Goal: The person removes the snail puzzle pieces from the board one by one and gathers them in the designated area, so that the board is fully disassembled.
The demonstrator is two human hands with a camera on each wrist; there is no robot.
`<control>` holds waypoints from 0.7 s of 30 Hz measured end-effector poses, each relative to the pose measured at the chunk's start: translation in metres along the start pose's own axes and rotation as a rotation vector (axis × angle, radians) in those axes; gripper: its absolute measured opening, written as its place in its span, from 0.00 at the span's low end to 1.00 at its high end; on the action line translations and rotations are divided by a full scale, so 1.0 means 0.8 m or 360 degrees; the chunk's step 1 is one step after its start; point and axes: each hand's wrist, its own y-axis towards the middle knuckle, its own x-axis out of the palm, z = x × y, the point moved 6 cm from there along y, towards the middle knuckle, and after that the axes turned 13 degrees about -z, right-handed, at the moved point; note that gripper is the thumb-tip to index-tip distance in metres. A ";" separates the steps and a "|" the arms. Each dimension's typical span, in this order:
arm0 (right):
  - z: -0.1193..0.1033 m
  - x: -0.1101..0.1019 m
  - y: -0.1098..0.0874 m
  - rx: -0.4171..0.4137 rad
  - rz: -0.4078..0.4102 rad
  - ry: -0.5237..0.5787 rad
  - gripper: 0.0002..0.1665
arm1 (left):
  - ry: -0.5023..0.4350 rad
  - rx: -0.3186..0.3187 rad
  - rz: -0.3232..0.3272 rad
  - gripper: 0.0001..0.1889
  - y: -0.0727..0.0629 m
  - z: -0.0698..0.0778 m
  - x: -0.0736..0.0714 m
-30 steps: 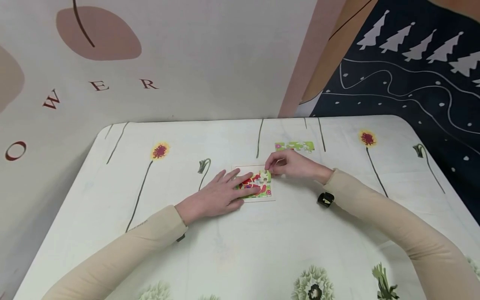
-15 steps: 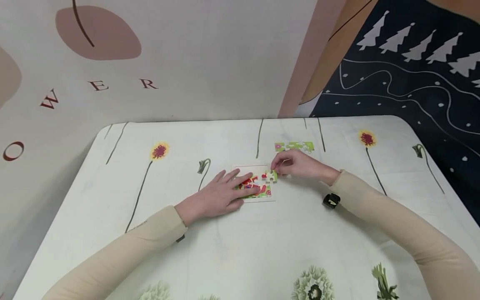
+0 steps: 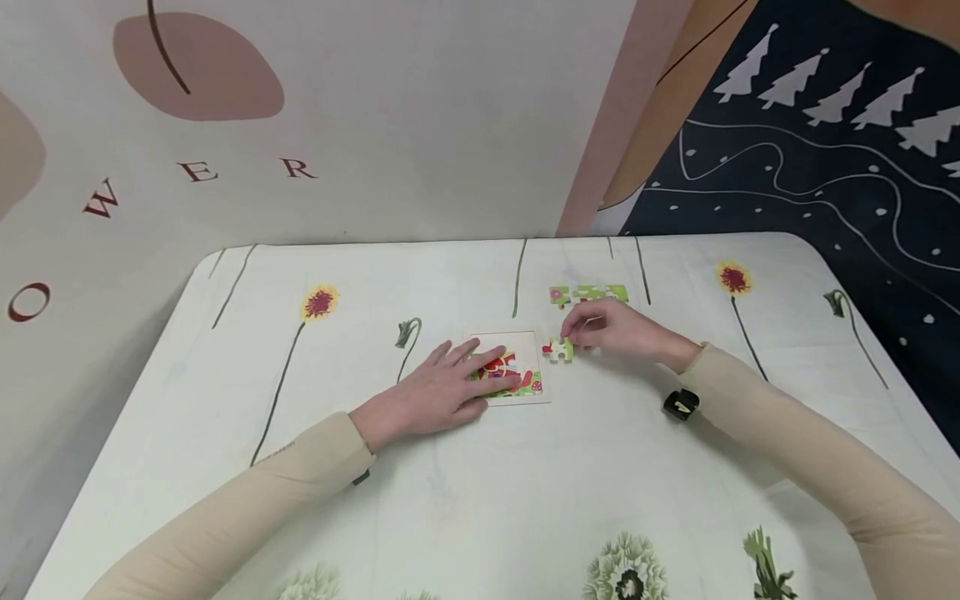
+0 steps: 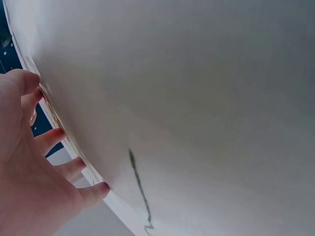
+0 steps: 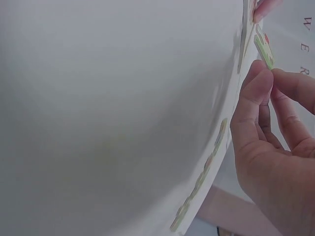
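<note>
My right hand [image 3: 618, 332] pinches a green and white puzzle piece [image 3: 560, 351] with a red knob, just right of the puzzle board. In the right wrist view, thumb and index finger grip that puzzle piece [image 5: 264, 51] at its end, lifted off the table. My left hand [image 3: 442, 392] lies with spread fingers over the left part of the thin white puzzle board [image 3: 525, 342]. Red and green joined pieces [image 3: 528, 383] show along the board's lower part; the fingers cover some of them. The left wrist view has the left hand [image 4: 44, 162] side-on, fingertips down.
Several loose green puzzle pieces [image 3: 600, 292] lie in a row behind the right hand, partly hidden by it. The table [image 3: 480, 500] has a white cloth printed with flowers. Its far edge meets a pale printed wall cloth [image 3: 435, 192].
My right hand has drawn the puzzle piece off the board and moved right with it, leaving a bare upper right corner on the board. The left hand has stayed in place.
</note>
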 end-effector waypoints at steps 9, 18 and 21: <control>0.016 -0.015 -0.015 0.0062 0.0065 0.0012 0.07 | -0.0006 0.0005 -0.0001 0.26 -0.001 -0.001 0.001; 0.027 -0.028 -0.031 0.0148 0.0131 0.0033 0.08 | 0.0008 0.0016 0.0018 0.26 0.000 -0.002 0.002; 0.028 -0.033 -0.035 0.0154 0.0151 0.0010 0.08 | 0.0011 0.0015 0.0024 0.25 0.000 -0.002 0.002</control>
